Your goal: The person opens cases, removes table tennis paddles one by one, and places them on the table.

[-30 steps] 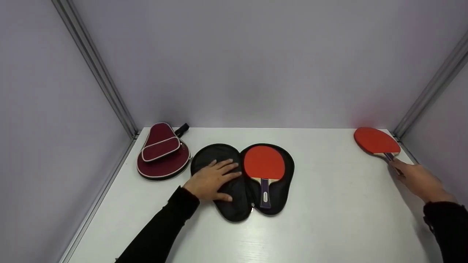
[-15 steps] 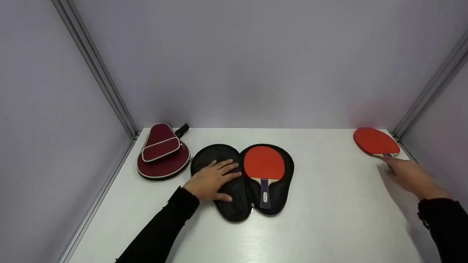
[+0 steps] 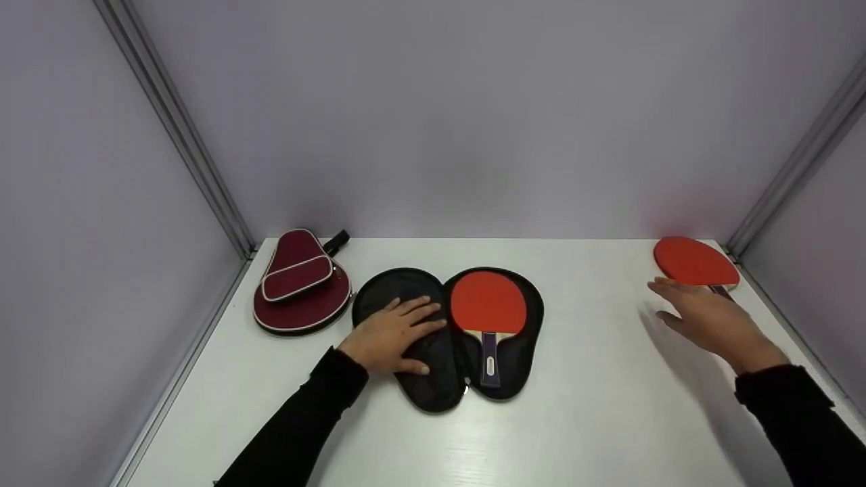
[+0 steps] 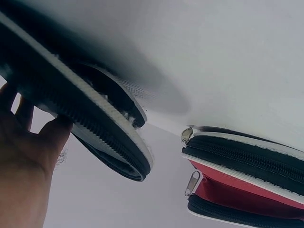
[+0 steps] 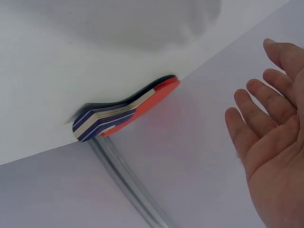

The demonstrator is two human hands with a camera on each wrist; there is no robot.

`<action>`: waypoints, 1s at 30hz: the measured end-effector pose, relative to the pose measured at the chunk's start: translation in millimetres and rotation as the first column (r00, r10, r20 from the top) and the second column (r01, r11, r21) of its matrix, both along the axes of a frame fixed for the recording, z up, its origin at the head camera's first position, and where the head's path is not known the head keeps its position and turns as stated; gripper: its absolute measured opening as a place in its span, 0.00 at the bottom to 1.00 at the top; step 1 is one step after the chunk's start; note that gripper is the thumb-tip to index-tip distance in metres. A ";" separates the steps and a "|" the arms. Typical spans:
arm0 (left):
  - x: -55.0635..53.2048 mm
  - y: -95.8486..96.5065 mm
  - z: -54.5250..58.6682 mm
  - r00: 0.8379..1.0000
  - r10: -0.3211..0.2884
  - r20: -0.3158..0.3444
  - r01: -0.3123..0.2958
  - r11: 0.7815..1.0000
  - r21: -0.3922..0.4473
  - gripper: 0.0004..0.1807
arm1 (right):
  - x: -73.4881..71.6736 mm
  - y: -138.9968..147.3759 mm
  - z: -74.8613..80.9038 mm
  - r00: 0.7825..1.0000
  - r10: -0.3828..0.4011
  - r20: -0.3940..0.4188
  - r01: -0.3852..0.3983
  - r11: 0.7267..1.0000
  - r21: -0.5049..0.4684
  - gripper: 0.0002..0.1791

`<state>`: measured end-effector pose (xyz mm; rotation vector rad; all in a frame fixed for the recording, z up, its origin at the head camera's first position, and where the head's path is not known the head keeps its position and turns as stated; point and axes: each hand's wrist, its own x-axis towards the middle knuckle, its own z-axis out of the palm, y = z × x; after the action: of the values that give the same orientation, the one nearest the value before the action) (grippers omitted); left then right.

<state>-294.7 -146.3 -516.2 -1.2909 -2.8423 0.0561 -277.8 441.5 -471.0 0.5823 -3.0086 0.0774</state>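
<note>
Head view, black case: unfolded [image 3: 433, 392] near the middle of the white tabletop [image 3: 595, 426]; a red paddle [image 3: 488, 302] lies in its right half, handle toward the person.
Head view, left hand: rests [image 3: 392, 337] palm down on the case's left half, fingers spread.
Head view, right hand: raised [image 3: 714, 321] above the tabletop, fingers extended and holding nothing; beyond it, in the far right corner, lies a second paddle [image 3: 695, 262], red face up.
Head view, maroon case: pale-piped [image 3: 304, 316], just left of the black case.
Left wrist view, fingers: against the zippered rim of the black case; two metal zipper pulls [image 4: 193, 183] show on the maroon case.
Right wrist view, second paddle: on the tabletop, striped handle end foremost; the right hand is apart from it, fingers gently bent.
</note>
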 end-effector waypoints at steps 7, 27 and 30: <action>0.3 -0.7 -1.1 1.000 0.014 0.009 -0.014 1.000 -0.004 0.49 | 4.5 -35.3 4.6 0.991 0.093 -0.101 -0.095 0.995 -0.014 0.37; 3.3 -3.6 -0.2 1.000 0.021 0.008 -0.021 1.000 -0.001 0.50 | 13.0 -128.4 5.1 0.956 0.230 -0.184 -0.231 0.973 0.014 0.38; 3.5 -4.0 0.2 1.000 0.017 0.008 -0.017 1.000 0.004 0.49 | 13.3 -140.3 1.2 0.948 0.260 -0.184 -0.261 0.965 0.020 0.39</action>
<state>-291.1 -150.3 -516.0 -1.2687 -2.8593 0.0459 -264.5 301.2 -469.8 0.9291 -2.7357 0.0424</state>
